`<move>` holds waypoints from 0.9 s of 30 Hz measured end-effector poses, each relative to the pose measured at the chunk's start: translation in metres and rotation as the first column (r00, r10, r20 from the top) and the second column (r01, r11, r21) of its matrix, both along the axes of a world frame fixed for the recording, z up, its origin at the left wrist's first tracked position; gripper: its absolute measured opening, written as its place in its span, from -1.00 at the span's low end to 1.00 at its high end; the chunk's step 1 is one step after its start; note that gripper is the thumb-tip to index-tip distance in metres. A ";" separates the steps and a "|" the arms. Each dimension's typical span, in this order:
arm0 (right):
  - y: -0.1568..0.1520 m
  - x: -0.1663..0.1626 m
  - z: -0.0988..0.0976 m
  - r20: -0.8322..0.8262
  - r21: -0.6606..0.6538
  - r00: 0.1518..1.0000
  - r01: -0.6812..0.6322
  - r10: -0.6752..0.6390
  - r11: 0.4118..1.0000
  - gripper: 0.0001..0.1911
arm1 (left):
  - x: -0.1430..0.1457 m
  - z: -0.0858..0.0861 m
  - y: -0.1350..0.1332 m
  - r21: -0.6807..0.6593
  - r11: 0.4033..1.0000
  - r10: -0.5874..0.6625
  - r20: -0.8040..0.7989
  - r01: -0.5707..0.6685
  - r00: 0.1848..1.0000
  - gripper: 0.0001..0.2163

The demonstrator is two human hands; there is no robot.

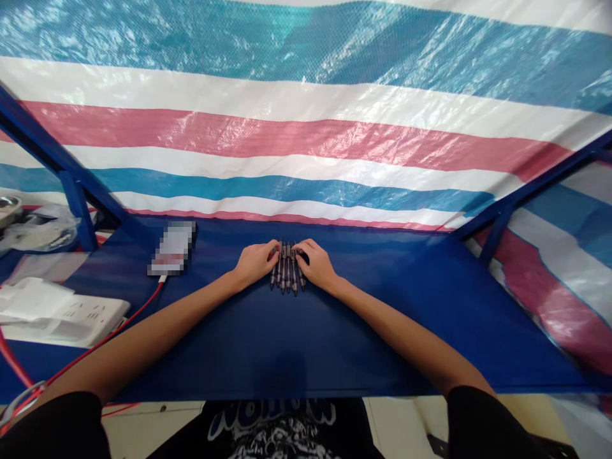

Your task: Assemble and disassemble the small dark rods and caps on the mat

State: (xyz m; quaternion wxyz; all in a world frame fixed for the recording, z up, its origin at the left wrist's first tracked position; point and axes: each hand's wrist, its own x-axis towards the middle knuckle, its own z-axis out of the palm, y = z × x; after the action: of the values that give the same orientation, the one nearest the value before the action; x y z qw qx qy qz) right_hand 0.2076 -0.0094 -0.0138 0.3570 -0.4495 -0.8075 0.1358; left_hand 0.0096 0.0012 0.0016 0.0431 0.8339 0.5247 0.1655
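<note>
Several slim dark pens [287, 271] lie side by side on the blue table, fanned slightly apart at their near ends. My left hand [257, 262] is closed at the left side of the bunch, its thumb and fingers pinching the far part. From the right, my right hand [317, 264] grips the same bunch with thumb and curled fingers. The pens' near tips point toward me and stick out below both hands. My fingers partly cover their far ends.
A phone [173, 248] with a blurred screen lies left on the table [287, 350], joined to a red cable [138, 312]. A white power strip [86, 315] sits farther left. Striped sheeting [306, 140] hangs behind, with blue frame bars [79, 210] at the sides.
</note>
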 end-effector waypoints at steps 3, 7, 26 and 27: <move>0.000 0.000 0.000 0.015 -0.010 1.000 0.001 -0.001 1.000 -0.77 | 0.002 0.002 -0.002 0.009 0.997 0.074 -0.034 -0.074 0.997 -0.80; 0.002 0.002 -0.001 0.021 -0.016 1.000 -0.009 0.009 1.000 -0.78 | 0.005 0.004 -0.003 -0.027 0.984 0.176 -0.069 -0.178 0.982 -0.76; 0.002 0.001 -0.005 -0.014 0.049 0.999 -0.046 0.047 0.998 -0.80 | 0.002 0.004 -0.003 -0.015 0.989 0.145 -0.054 -0.146 0.988 -0.75; 0.002 0.001 -0.005 -0.014 0.049 0.999 -0.046 0.047 0.998 -0.80 | 0.001 0.003 -0.003 -0.012 0.989 0.147 -0.037 -0.148 0.988 -0.76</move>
State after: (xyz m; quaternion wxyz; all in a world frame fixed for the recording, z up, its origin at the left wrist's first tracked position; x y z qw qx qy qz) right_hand 0.2085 -0.0071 -0.0192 0.3707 -0.4206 -0.8181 0.1279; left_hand 0.0109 -0.0020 0.0050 0.0274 0.7953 0.5869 0.1492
